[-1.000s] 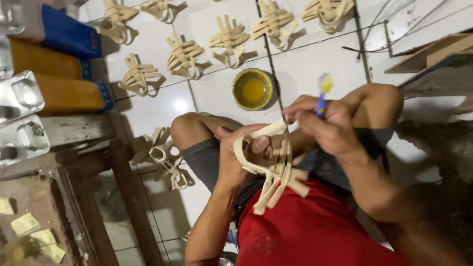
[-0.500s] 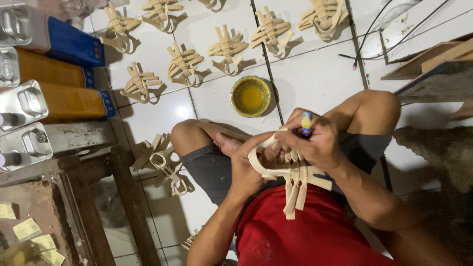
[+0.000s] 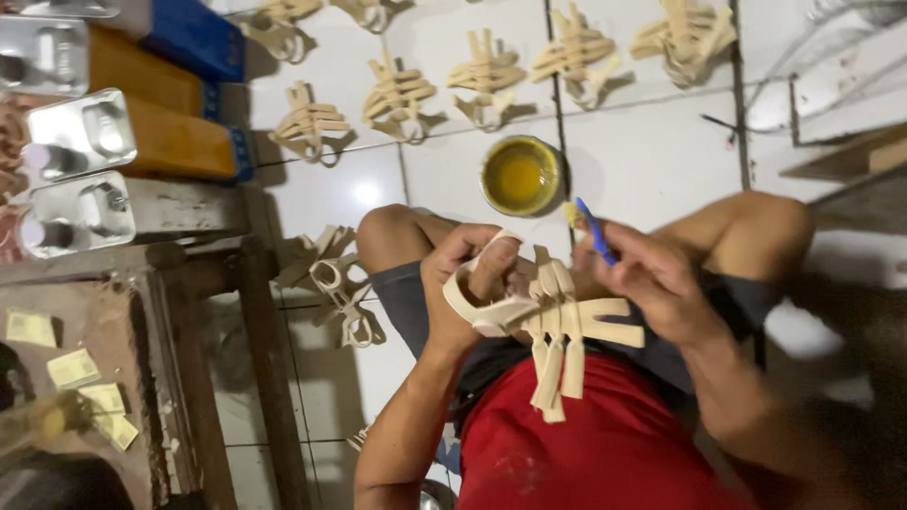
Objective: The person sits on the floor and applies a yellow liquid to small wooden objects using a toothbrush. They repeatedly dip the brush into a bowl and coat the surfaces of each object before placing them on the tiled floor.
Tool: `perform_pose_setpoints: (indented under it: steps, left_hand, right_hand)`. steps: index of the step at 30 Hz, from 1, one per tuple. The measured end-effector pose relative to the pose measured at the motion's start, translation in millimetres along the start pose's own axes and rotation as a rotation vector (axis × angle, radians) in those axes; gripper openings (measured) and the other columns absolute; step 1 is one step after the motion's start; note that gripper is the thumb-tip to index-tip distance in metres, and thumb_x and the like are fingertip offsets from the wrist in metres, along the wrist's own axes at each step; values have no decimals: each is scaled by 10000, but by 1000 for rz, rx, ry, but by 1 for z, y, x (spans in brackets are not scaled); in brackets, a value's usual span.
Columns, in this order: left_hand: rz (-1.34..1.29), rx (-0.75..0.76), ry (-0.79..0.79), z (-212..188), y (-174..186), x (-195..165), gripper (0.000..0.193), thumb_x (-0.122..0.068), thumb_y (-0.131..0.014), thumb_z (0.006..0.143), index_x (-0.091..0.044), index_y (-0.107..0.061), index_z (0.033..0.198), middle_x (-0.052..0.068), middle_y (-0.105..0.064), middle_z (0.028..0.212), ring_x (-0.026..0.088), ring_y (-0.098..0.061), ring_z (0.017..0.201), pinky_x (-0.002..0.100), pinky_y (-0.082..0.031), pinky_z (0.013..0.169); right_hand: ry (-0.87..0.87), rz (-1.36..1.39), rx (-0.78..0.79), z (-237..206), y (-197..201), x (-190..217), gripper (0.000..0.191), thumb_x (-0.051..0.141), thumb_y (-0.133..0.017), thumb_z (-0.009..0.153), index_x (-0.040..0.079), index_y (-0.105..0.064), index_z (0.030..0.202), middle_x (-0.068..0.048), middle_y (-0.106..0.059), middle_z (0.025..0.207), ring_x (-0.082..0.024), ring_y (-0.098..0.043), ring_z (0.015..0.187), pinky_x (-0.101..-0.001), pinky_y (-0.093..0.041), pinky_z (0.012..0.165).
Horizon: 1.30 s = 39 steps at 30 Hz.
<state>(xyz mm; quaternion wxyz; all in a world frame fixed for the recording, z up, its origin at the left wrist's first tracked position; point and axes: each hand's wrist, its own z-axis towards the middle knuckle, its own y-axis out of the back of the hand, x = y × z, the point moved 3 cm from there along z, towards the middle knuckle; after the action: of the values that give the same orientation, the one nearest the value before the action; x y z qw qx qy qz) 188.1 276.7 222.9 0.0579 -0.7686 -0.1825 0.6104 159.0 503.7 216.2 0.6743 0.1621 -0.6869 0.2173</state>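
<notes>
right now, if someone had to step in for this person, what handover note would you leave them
Left hand: grips the pale strap assembly over the lap.
Right hand: holds a blue-handled brush at the assembly's top.
Bowl of yellow glue: on the tiled floor ahead of the knees.
Done, apparently: strap pieces laid in rows beyond the bowl.
Left, apparently: a pile of strap pieces beside the left knee; I cannot tell how far the held piece is coated.
</notes>
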Motion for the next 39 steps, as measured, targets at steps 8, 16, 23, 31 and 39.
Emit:
perform_pose_setpoints:
  steps: [8, 16, 23, 31, 39]
  left_hand:
    - [162, 87, -234, 0, -5, -27, 164, -99, -617, 1032, 36, -708, 1030, 49, -692, 715, 77, -638, 589, 224, -513, 555]
    - [299, 57, -310, -2, 3, -14, 155, -91, -602, 1013, 16, -714, 1019, 31, -699, 697, 57, -651, 592, 200, -523, 566]
    - [40, -118, -78, 2, 56, 21, 226, -95, -675, 999, -10, -656, 1208, 42, -690, 950, 73, -642, 814, 217, -523, 707]
    - [-288, -351, -54, -10, 111, 31, 332, -125, -753, 948, 63, -664, 1207, 70, -705, 1009, 116, -660, 867, 264, -552, 771]
    - [-449, -125, -23, 12, 74, 14, 307, -177, -733, 979, 76, -661, 1136, 111, -693, 920, 165, -676, 791, 277, -561, 683]
  right_hand:
    - [262, -509, -135, 12, -14, 54, 280, -18, -669, 939, -65, -689, 1214, -86, -681, 870, -117, -626, 726, -234, -474, 608]
    - [355, -857, -152, 19, -25, 53, 278, -45, -718, 920, -63, -717, 1198, -106, -674, 792, -130, -623, 633, -278, -472, 508]
    - [-37, -933, -107, 63, 21, -56, 259, 149, -659, 1000, 140, -736, 1248, -138, -656, 913, -318, -645, 743, -422, -532, 648]
    - [-100, -1329, 73, 124, 10, -170, 179, 206, -587, 999, 79, -711, 1012, -165, -650, 910, -394, -670, 738, -512, -540, 641]
    - [-162, -1424, -10, 65, 85, -124, 176, 191, -590, 999, 104, -735, 1049, -147, -666, 911, -394, -661, 771, -504, -533, 678]
